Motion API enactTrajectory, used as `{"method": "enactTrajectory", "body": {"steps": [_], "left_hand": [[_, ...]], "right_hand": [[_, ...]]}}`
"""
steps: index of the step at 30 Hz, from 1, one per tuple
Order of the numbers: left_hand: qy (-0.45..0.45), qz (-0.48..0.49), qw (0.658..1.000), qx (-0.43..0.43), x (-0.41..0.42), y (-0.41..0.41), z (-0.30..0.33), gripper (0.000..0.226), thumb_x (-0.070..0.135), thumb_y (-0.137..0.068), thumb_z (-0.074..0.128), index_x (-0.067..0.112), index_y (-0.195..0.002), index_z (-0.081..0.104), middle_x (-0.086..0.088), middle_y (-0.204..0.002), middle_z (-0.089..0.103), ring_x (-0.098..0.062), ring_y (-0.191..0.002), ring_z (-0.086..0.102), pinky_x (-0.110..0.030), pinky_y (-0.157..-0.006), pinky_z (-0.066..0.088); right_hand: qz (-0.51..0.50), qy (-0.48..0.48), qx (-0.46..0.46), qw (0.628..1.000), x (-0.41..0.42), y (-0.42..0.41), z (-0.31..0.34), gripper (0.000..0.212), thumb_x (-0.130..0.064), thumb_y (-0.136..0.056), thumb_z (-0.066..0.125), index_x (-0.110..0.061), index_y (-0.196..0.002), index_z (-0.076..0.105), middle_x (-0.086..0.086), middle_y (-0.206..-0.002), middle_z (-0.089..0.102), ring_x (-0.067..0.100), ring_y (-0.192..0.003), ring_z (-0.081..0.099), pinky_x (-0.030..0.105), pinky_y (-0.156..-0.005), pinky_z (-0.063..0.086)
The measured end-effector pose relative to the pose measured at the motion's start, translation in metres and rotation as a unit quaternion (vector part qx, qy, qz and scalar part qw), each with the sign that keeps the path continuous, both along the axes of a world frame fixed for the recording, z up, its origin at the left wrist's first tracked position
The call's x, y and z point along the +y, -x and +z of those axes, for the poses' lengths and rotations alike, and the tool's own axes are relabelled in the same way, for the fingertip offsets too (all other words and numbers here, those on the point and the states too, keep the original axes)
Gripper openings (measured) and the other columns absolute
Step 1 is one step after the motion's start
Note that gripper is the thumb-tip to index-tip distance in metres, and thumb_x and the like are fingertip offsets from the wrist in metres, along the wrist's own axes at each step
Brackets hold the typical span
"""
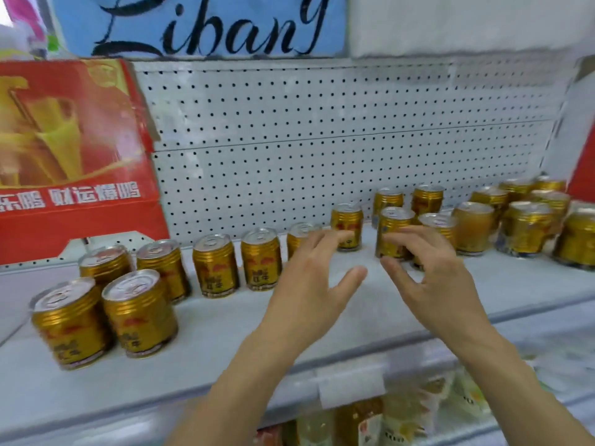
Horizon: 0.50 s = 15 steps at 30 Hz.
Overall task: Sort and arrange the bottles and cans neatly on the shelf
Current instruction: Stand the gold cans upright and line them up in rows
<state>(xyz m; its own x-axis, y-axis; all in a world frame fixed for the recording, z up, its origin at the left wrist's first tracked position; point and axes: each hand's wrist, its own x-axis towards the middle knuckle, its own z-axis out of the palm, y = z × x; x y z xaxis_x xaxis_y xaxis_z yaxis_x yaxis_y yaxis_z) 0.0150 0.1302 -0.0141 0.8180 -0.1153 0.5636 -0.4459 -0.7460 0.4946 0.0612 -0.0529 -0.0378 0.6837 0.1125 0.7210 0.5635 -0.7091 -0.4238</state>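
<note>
A pale grey metal shelf with a white perforated back panel carries many short gold drink cans with silver pull-tab lids. Two of them stand close together near the shelf's front left corner, the outer gold can and its neighbour gold can just beside it. Behind these, a row of gold cans runs along the back edge toward the right, each upright and slightly apart from the next. Toward the shelf's right end a looser cluster of gold cans stands in several ranks, some touching.

The left hand hovers over the middle of the shelf, fingers spread and relaxed, thumb held away from them, holding nothing; its fingertips lie just in front of a back-row can, and contact cannot be told. The right hand reaches to a single gold can standing a little forward of the back edge; its fingers curl round the can's right side and the thumb comes up toward the base, so it appears to pinch the can, though motion blur softens the contact.

A large red cardboard carton with yellow graphics and white Chinese lettering sits at the shelf's back left corner against the panel. Above hangs a blue sign with black cursive script. Below the front edge, packets in yellow and orange wrappers lie on a lower shelf, blurred.
</note>
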Motion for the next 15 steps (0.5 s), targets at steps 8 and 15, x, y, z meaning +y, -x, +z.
{"method": "enactTrajectory", "body": {"steps": [8, 15], "left_hand": [[0.057, 0.019, 0.988, 0.139, -0.095, -0.126, 0.012, 0.066, 0.029, -0.094, 0.061, 0.023, -0.151, 0.027, -0.002, -0.152, 0.035, -0.019, -0.138, 0.037, -0.034, -0.111, 0.034], [0.062, 0.072, 0.979, 0.182, -0.104, -0.167, 0.011, 0.061, 0.034, -0.083, 0.073, 0.020, -0.138, 0.052, 0.000, -0.136, 0.058, -0.019, -0.123, 0.055, -0.039, -0.102, 0.047]], "right_hand": [[0.004, -0.085, 0.172, 0.981, -0.093, -0.078, 0.008, 0.068, -0.031, -0.087, 0.069, -0.025, -0.146, 0.037, 0.002, -0.146, 0.042, 0.019, -0.132, 0.041, 0.041, -0.108, 0.038], [0.094, -0.094, 0.257, 0.957, -0.101, -0.100, 0.007, 0.079, -0.027, -0.085, 0.073, -0.028, -0.150, 0.030, -0.006, -0.150, 0.039, 0.009, -0.126, 0.044, 0.023, -0.095, 0.037]]}}
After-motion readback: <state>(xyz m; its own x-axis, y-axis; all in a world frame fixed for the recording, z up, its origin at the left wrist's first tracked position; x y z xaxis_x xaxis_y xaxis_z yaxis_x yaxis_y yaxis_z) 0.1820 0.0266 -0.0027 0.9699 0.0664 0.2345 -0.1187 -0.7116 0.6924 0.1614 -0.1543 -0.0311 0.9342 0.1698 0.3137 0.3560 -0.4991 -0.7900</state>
